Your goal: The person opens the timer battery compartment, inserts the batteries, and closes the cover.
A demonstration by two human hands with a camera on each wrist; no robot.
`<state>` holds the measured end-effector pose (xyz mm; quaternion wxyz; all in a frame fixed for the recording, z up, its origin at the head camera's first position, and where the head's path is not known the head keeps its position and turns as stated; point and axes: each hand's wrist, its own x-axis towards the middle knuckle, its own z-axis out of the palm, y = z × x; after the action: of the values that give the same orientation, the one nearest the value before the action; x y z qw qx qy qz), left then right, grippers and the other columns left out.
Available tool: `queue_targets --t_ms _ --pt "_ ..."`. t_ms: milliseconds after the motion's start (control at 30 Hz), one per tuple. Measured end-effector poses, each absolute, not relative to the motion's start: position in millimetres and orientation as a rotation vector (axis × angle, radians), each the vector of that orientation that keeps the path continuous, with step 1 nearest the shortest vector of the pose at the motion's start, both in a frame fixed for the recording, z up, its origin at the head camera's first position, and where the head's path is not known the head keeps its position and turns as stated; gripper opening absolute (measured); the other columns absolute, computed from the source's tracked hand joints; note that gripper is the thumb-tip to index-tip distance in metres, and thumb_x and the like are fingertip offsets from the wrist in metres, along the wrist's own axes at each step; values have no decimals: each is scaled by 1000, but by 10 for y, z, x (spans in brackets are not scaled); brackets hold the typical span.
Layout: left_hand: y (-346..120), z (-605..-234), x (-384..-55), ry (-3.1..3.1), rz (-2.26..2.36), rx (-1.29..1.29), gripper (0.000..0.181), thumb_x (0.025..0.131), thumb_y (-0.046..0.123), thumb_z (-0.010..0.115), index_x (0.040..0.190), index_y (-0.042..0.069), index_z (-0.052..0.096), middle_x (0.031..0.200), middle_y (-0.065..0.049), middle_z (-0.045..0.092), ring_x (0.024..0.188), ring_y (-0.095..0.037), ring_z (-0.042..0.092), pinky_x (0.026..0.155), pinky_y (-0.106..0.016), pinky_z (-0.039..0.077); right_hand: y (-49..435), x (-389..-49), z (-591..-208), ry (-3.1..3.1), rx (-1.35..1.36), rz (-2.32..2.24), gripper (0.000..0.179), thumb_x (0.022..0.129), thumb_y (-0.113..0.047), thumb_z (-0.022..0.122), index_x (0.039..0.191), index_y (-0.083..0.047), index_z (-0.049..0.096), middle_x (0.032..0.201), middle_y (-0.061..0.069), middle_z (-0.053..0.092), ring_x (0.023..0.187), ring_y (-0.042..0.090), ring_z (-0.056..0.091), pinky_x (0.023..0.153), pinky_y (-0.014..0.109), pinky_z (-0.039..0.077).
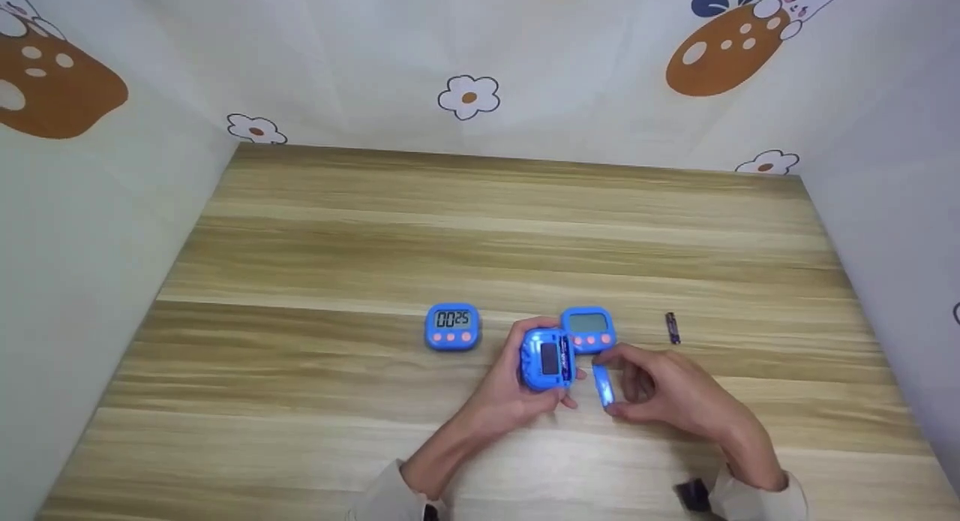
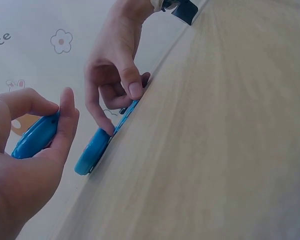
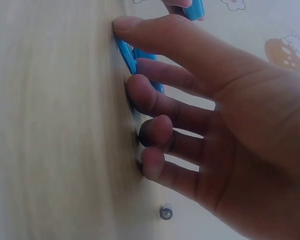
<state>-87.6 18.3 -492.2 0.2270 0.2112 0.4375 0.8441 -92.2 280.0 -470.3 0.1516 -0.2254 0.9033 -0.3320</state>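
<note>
My left hand point(image 1: 506, 397) grips a blue digital timer point(image 1: 534, 363), raised off the table with its back facing up. Its battery compartment is uncovered, and a dark battery point(image 1: 565, 357) lies in it. Thumb and index finger of my right hand point(image 1: 675, 389) pinch the two ends of a narrow blue battery cover point(image 1: 603, 386), low against the tabletop. In the left wrist view that cover point(image 2: 125, 117) lies close to the wood, between the right fingertips. A second blue timer point(image 1: 589, 323) with a blank screen lies face up just beyond the right hand.
A third blue timer point(image 1: 452, 327), reading 00 25, rests face up to the left. One loose battery point(image 1: 673, 329) lies on the wood-grain table point(image 1: 465, 228) at the right. Patterned cloth walls point(image 1: 360, 63) border the table at the back and both sides.
</note>
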Motion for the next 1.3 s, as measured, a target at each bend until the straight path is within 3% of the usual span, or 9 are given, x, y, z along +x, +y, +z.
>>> queue_targets --t_ms 267,600,900,1100,1300 --pt "163 -4941 -858 1225 2333 561 79 81 -23 54 147 6 21 142 -34 30 116 -57 47 81 -47 59 2762 -921 -4710 2575 -752 -1018 53 74 -24 87 117 -19 56 90 -8 63 80 11 60 67 27 54" --pt "155 -4935 -864 1274 2319 535 80 81 -24 54 147 10 24 141 -33 32 117 -56 48 81 -47 59 2671 -894 -4656 2373 -701 -1295 49 82 -18 80 122 -19 52 88 -3 67 78 16 65 65 31 58" --pt "188 -4903 -836 1390 2274 548 72 84 -16 59 145 7 27 136 -24 41 103 -47 57 78 -51 59 2481 -808 -4461 2206 -861 -1774 50 80 8 75 122 -1 50 88 14 66 77 23 64 60 32 56" --pt "201 -4883 -841 1435 2235 502 61 90 -5 63 142 11 36 131 -18 45 103 -34 62 76 -49 60 2469 -837 -4624 2209 -813 -1761 52 81 6 75 126 -5 50 91 12 67 78 23 64 60 31 56" --pt "203 -4904 -826 1417 2241 509 59 91 -3 65 141 11 37 129 -20 48 99 -35 64 73 -47 60 2475 -849 -4723 2292 -749 -1701 53 83 -5 78 129 -11 52 92 6 69 85 24 65 76 33 56"
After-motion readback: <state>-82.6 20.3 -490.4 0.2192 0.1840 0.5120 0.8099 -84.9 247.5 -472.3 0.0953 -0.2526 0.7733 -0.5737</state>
